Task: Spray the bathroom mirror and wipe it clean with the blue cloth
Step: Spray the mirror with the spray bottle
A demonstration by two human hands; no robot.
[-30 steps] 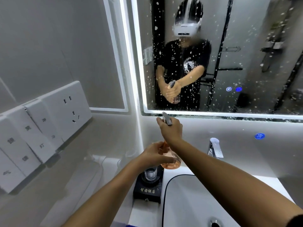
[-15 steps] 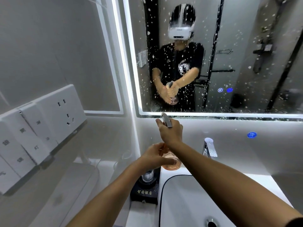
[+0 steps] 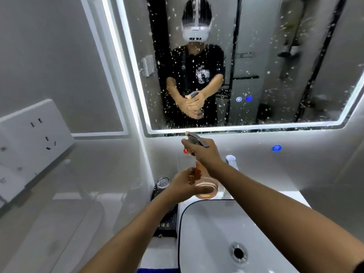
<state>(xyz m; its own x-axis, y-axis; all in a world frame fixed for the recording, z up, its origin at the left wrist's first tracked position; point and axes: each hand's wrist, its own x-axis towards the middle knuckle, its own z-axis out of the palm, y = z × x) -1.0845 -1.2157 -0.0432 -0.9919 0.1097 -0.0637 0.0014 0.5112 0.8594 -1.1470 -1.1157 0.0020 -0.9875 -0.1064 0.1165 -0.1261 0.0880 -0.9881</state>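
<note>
White vanity counter (image 3: 291, 196), inset basin (image 3: 206, 233), black tray (image 3: 167, 227), blue cloth (image 3: 157, 270) at near edge

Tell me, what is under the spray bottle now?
Under the spray bottle lies the white sink rim. The left hand cups its base, so the bottle's underside is hidden.

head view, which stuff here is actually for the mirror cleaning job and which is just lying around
For the job:
- mirror, speckled with spray droplets
- spray bottle, held by both hands: right hand on the trigger head, left hand around the body
- blue cloth, only an edge showing at the bottom

Just lying about:
- faucet
- sink
- glass cup on a black tray
- wall sockets
</note>
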